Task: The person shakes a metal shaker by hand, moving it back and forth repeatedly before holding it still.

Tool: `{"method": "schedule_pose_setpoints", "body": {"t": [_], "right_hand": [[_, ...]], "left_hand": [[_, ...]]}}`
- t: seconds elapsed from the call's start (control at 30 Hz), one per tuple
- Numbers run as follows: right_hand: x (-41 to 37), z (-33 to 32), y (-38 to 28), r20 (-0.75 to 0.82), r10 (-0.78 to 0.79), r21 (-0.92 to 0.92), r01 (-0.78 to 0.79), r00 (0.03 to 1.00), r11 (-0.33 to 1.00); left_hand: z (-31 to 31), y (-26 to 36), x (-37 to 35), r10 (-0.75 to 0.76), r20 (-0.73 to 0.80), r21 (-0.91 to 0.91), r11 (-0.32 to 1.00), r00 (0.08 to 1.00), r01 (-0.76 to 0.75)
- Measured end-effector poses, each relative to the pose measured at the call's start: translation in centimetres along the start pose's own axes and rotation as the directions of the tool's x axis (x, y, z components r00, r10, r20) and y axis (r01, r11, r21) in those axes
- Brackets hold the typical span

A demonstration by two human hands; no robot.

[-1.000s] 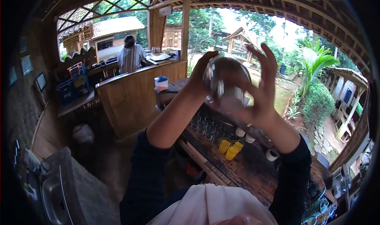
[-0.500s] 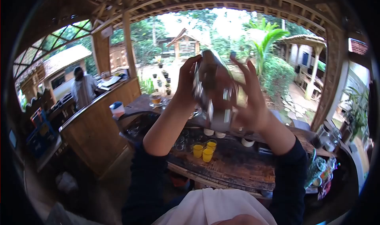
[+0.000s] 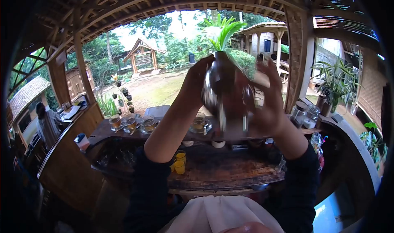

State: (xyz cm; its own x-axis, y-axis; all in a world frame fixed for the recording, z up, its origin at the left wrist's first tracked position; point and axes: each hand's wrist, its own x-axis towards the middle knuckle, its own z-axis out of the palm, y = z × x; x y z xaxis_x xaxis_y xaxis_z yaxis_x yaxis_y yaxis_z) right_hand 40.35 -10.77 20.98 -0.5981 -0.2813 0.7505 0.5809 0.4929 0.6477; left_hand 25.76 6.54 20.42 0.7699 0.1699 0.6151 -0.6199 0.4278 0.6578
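The blurred metal shaker (image 3: 225,94) is up at face height between both hands, the left hand (image 3: 196,84) wrapped over its top and the right hand (image 3: 269,110) under it with fingers (image 3: 274,75) spread up its side. Judging by that, mixing is under way and nothing is poured from it yet, though yellow cups (image 3: 179,162) already stand full on the dark wooden counter (image 3: 230,165). Tea glasses (image 3: 131,124) line the ledge of the open-sided timber hut, with garden beyond and 1 other person (image 3: 46,124) far left.

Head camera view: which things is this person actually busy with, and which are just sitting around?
In use:
- metal shaker, blurred, held up between the left hand and the right hand

Just lying about:
- yellow cups on the wooden counter
- glass mugs on saucers along the ledge
- white bowl
- glass jars at the right
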Motion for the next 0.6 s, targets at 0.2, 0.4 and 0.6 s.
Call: {"method": "schedule_pose_setpoints", "body": {"t": [0.2, 0.4, 0.6], "right_hand": [[-3.5, -2.9, 3.4, -0.052, 0.035, -0.221, -0.045, 0.998, 0.974], [-4.7, -6.2, 4.5, -0.126, 0.321, -0.153, -0.338, 0.939, 0.929], [-8.4, -13.4, 4.1, -0.058, -0.167, -0.390, 0.132, 0.984, 0.911]], "left_hand": [[3.0, -4.4, 4.6, 0.148, 0.041, 0.423, 0.893, 0.988, -0.151], [2.8, -8.3, 10.7, 0.063, 0.117, 0.207, 0.974, 0.991, -0.086], [11.0, -14.6, 11.7, 0.344, 0.559, 0.304, 0.762, 0.755, -0.572]]}}
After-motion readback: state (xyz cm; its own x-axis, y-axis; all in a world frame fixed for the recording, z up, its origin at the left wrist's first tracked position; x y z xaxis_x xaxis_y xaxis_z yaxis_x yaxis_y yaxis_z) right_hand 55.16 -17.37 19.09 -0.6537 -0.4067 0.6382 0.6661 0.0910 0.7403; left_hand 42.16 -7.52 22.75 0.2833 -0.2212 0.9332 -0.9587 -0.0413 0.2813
